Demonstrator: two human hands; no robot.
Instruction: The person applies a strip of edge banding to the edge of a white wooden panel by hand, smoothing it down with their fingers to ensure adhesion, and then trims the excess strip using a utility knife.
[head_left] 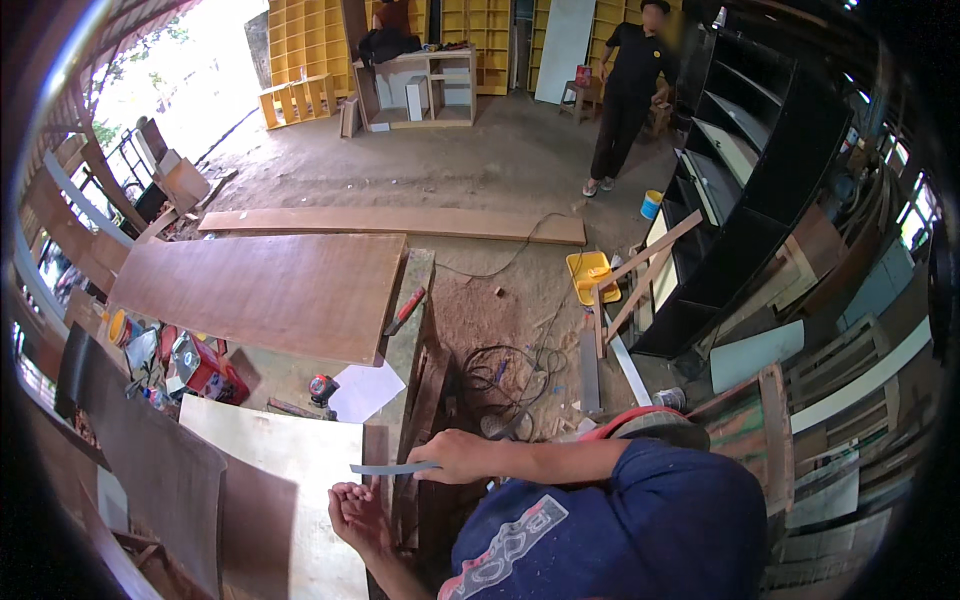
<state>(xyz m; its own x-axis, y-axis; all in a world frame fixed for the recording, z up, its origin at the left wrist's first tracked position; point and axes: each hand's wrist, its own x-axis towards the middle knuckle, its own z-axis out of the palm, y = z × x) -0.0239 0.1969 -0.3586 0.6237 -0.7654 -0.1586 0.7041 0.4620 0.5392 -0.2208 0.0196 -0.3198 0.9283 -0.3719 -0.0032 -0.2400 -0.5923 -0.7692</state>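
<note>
My right hand [450,457] is closed around one end of a thin, flat grey strip [385,469], whose kind I cannot make out. The strip points left, its free end over the edge of a pale plywood sheet [290,445] on the workbench. Just below it, my left hand [358,515] is above the sheet's right edge with its fingers curled in; whether anything is between them is hidden. Closest to the hands on the bench lie a white sheet of paper [366,390], a red and black tape measure [322,387] and a dark hand tool [292,409].
A large brown panel [260,292] covers the bench's far side, with a red-handled tool [405,310] beside it. Red tins [207,370] stand left. Cables [495,375] lie on the floor. A black shelf unit [745,170] leans right; a person [635,90] stands behind.
</note>
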